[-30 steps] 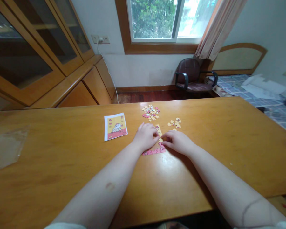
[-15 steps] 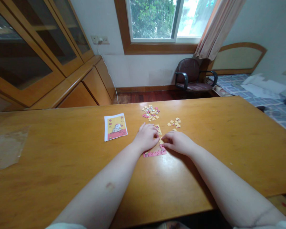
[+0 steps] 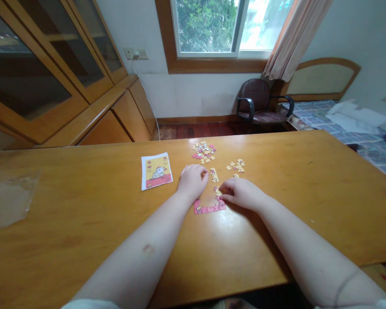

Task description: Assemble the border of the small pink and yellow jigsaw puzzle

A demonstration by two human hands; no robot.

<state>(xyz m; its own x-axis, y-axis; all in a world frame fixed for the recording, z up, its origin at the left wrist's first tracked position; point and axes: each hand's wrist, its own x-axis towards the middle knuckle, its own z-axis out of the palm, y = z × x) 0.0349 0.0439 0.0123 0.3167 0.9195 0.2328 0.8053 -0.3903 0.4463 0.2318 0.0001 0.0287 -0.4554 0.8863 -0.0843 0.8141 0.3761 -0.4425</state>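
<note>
A partly joined jigsaw puzzle (image 3: 209, 209) lies in front of me, with a pink bottom row and a right edge of pink and yellow pieces. My right hand (image 3: 239, 192) is closed at that right edge, its thumb and fingers pinching a yellow puzzle piece (image 3: 218, 192). My left hand (image 3: 193, 180) rests to the upper left of the joined row, fingers curled in; what they hold, if anything, is hidden. Between and above the hands lies a short joined yellow strip (image 3: 214, 174), apart from the rest.
A heap of loose pieces (image 3: 204, 152) lies at the table's far side. A smaller group of yellow pieces (image 3: 236, 165) is right of it. The picture card (image 3: 157, 171) lies left, a clear plastic bag (image 3: 11, 201) farther left. Beyond the wooden table (image 3: 116, 240) stands an office chair (image 3: 255, 101).
My left hand has drawn back left from the puzzle's right edge, uncovering the yellow strip and more of the joined pieces. My right hand has hardly moved.
</note>
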